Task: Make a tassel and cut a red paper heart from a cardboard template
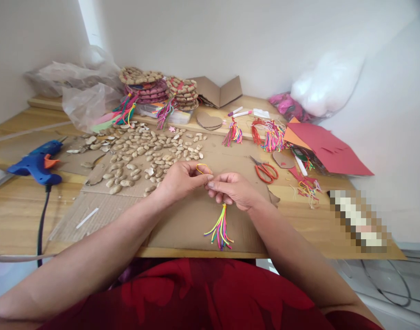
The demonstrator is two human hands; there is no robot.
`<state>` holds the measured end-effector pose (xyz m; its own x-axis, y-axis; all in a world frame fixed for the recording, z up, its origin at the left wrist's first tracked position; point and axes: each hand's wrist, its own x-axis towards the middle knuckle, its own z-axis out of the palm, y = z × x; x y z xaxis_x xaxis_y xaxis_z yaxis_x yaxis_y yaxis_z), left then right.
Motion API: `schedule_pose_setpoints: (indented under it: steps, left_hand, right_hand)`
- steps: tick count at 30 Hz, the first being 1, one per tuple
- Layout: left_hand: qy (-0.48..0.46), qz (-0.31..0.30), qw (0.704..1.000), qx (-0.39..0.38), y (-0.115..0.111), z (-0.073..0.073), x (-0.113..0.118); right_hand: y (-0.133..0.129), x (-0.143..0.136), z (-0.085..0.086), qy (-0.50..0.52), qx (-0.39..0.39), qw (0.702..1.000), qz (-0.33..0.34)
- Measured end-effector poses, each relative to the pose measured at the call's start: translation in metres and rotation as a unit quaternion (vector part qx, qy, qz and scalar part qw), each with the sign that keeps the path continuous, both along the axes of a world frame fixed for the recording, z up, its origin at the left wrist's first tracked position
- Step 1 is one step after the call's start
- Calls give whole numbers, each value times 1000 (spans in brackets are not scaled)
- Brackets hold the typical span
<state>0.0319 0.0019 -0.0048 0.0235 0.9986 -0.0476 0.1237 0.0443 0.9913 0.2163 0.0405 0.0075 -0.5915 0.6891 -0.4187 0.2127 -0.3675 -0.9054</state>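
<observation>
My left hand point(184, 179) is closed in a pinch on a thin yellow cord point(202, 165), which arches in a small loop above the fingertips. Against its fingertips, my right hand point(232, 189) is also pinched, with the cord between its thumb and finger mostly hidden. Just below the right hand's fingers is a tassel point(220, 229) of yellow, pink, green and purple strands, its tied top close to that hand. Whether the tassel hangs or rests on the cardboard sheet point(182, 229) I cannot tell.
Peanuts point(137, 146) cover the cardboard to the left. A blue glue gun point(38, 162) with a black cable lies far left. Red-handled scissors point(266, 173) lie right of my hands. Stacked peanut-covered pieces point(182, 91), more tassels point(275, 135) and red paper point(334, 146) stand behind.
</observation>
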Motion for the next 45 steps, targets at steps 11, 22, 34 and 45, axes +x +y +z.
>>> schedule_pose_setpoints:
  steps: [11,22,34,45]
  left_hand:
    - [-260,-29,959,-113,0,5,2]
    - [-147,19,986,-82,0,-2,8]
    - [-18,20,999,-41,-4,4,11]
    - [-67,20,996,-48,-5,11,15]
  right_hand:
    - [1,3,4,42,-4,998,-38]
    - [1,3,2,14,85,994,-68]
    - [-13,3,8,-143,333,932,-15]
    - [-8,2,3,-65,235,970,7]
